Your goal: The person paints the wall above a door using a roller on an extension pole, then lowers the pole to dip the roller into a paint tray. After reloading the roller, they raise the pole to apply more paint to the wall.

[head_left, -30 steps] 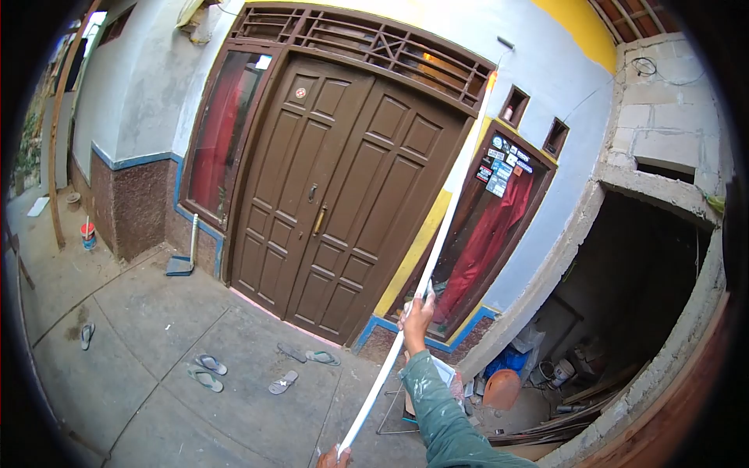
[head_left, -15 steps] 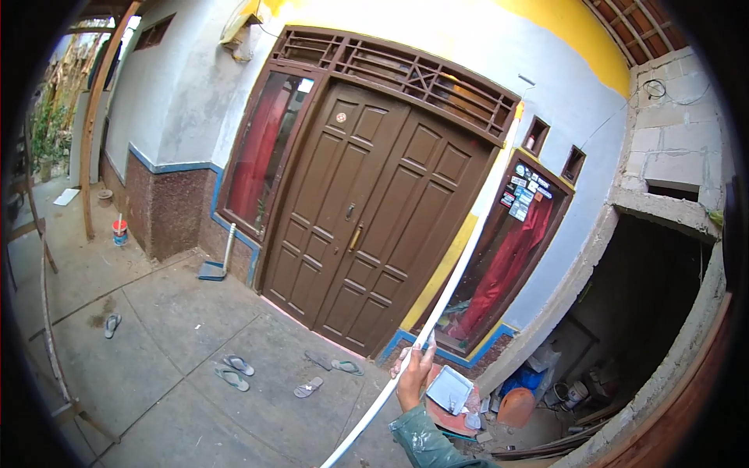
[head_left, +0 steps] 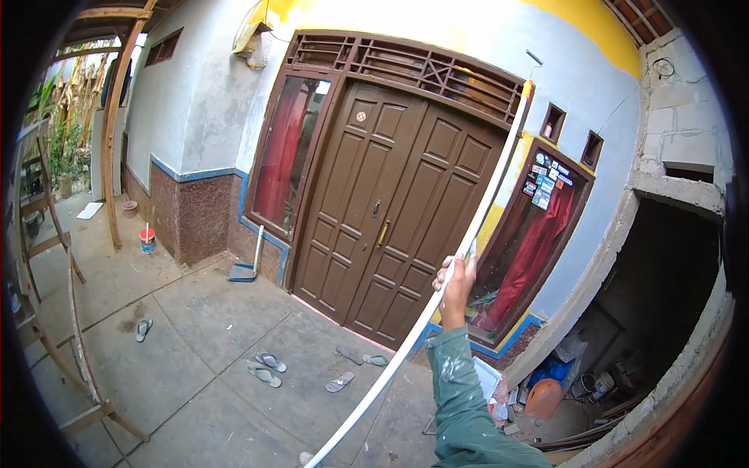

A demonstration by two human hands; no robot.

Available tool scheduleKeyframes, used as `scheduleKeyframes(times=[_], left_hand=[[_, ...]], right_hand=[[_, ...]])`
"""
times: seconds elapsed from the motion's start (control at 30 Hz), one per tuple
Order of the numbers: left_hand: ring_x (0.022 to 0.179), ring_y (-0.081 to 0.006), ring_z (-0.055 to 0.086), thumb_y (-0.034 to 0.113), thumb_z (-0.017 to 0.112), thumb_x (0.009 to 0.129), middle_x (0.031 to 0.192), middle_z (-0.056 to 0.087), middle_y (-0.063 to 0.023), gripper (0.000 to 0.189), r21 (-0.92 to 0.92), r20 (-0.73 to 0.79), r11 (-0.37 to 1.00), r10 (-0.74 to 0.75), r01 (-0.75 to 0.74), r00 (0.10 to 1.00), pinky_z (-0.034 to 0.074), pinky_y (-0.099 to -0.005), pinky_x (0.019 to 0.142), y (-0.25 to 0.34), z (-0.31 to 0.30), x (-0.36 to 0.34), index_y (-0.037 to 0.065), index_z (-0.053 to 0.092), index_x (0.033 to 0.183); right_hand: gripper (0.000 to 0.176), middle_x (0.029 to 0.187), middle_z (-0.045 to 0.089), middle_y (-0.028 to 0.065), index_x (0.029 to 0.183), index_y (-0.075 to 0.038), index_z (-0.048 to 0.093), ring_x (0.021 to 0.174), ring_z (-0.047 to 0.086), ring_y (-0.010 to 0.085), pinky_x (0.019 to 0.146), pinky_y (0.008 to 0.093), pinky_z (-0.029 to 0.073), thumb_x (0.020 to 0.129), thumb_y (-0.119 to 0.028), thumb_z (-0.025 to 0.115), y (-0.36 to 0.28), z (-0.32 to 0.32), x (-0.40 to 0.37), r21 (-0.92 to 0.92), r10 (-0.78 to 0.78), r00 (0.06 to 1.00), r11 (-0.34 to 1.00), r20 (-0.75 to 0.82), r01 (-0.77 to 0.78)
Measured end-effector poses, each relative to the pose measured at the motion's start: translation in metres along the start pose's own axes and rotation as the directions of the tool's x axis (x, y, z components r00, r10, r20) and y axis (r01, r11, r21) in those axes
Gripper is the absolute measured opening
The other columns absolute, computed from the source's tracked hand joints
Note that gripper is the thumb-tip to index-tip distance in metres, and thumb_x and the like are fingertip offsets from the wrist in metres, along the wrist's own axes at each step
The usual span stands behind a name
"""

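Observation:
My right hand (head_left: 458,290), in a green sleeve with white paint smears, grips a long white pole (head_left: 406,343). The pole slants from the bottom of the view up to the right, past the brown double door (head_left: 382,210). At its top are an orange handle (head_left: 528,90) and a small paint roller (head_left: 534,58), which overlaps the white wall (head_left: 573,66) above the right window. My fingers wrap around the pole in front of the window's lower left part. My left hand is out of view.
A pale paint tray (head_left: 485,380) lies behind my forearm, near clutter by a dark doorway (head_left: 647,273). Several sandals (head_left: 265,376) lie on the concrete floor. A dustpan (head_left: 243,271) and a red bucket (head_left: 147,241) stand farther left, beyond a wooden ladder-like frame (head_left: 74,327).
My right hand has risen along with the pole, and the roller sits higher on the wall. More of my sleeve shows. The view has shifted a little to the left.

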State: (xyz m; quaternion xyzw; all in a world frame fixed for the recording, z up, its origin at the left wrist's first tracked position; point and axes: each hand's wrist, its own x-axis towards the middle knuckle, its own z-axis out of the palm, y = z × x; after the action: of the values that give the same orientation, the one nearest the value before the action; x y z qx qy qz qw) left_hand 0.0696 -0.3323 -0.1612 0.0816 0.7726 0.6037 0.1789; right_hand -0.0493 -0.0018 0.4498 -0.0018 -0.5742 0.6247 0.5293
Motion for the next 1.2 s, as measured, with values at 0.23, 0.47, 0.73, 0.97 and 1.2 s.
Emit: scheduleKeyframes(times=[0.23,0.47,0.73,0.97,1.2], left_hand=[[0.064,-0.0336,0.061,0.04,0.065,0.083,0.066,0.062,-0.0197,0.039,0.246,0.04,0.932,0.266,-0.267,0.963,0.047,-0.0455,0.057,0.212,0.006,0.035,0.001,0.066,0.085],[0.07,-0.0412,0.063,0.041,0.065,0.082,0.069,0.064,-0.0184,0.033,0.161,0.146,0.948,0.252,-0.274,0.957,0.049,-0.047,0.062,0.281,0.039,0.083,0.009,0.068,0.085],[0.068,-0.0399,0.063,0.037,0.067,0.081,0.069,0.064,-0.0186,0.029,0.119,0.151,0.955,0.253,-0.272,0.956,0.049,-0.0452,0.061,0.245,0.045,0.065,0.01,0.07,0.09],[0.052,-0.0311,0.059,0.04,0.069,0.079,0.059,0.06,-0.0169,0.042,0.232,0.089,0.953,0.18,-0.196,0.98,0.043,-0.043,0.05,0.122,0.056,0.058,-0.003,0.065,0.077],[0.055,-0.0267,0.06,0.034,0.067,0.081,0.063,0.062,-0.0149,0.032,0.129,0.1,0.93,0.334,-0.345,0.937,0.045,-0.0414,0.052,0.077,0.022,0.037,0.002,0.067,0.08]], right_hand=[[0.053,0.071,0.043,0.001,0.147,-0.023,0.017,0.043,0.038,0.0056,0.033,0.0213,0.034,0.099,-0.016,0.038,0.004,-0.002,0.042,-0.129,-0.009,1.0,0.992,-0.023,0.006],[0.055,0.069,0.042,-0.0003,0.148,-0.022,0.017,0.043,0.038,0.0057,0.033,0.0223,0.033,0.098,-0.016,0.039,0.016,-0.008,0.067,-0.205,-0.036,0.998,0.979,-0.061,0.023],[0.055,0.068,0.042,0.0002,0.147,-0.024,0.018,0.043,0.039,0.007,0.033,0.0239,0.035,0.097,-0.015,0.039,0.051,-0.032,0.048,-0.278,0.032,0.992,0.958,-0.122,-0.065],[0.055,0.065,0.041,-0.0005,0.147,-0.023,0.018,0.04,0.038,0.0074,0.032,0.024,0.034,0.097,-0.018,0.04,0.088,-0.045,-0.008,-0.277,0.112,0.982,0.949,-0.155,-0.152],[0.055,0.067,0.042,0.0,0.147,-0.021,0.019,0.041,0.038,0.0056,0.031,0.0223,0.033,0.097,-0.014,0.041,0.056,-0.016,-0.084,-0.143,0.09,0.991,0.984,-0.103,-0.104]])
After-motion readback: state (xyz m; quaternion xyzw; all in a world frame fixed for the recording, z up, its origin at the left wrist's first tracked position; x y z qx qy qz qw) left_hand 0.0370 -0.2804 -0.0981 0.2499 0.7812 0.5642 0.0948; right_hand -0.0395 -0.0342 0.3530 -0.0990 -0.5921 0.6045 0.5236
